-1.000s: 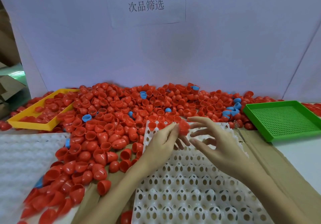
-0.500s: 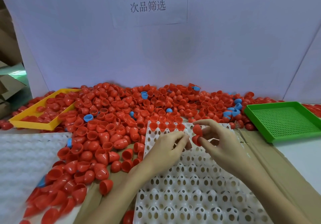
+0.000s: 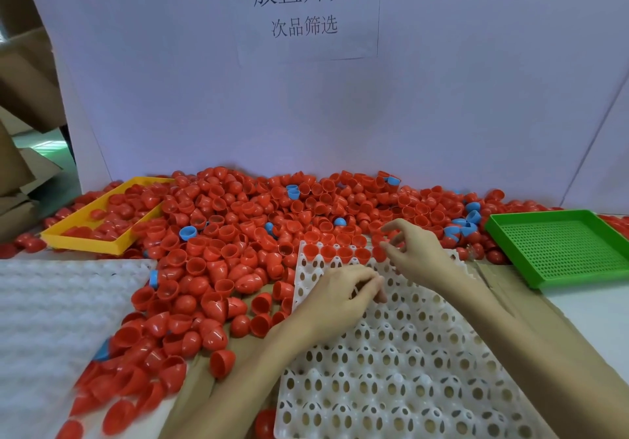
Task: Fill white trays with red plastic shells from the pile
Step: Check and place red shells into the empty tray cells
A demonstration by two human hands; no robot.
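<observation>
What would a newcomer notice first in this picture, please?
First, the huge pile of red plastic shells spread along the white back wall, dotted with a few blue shells. Next, the white tray in front, where the right hand pinches a red shell at its far row. A green tray lies to the right.

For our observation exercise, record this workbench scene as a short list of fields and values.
Tray being filled: white tray, four red shells seated in its far row
Right hand: pinches a red shell at the far row
Left hand: fingers curled above the tray; any contents hidden
Supply: pile of red shells, a few blue ones mixed in
Other trays: yellow tray holding red shells; green tray
</observation>
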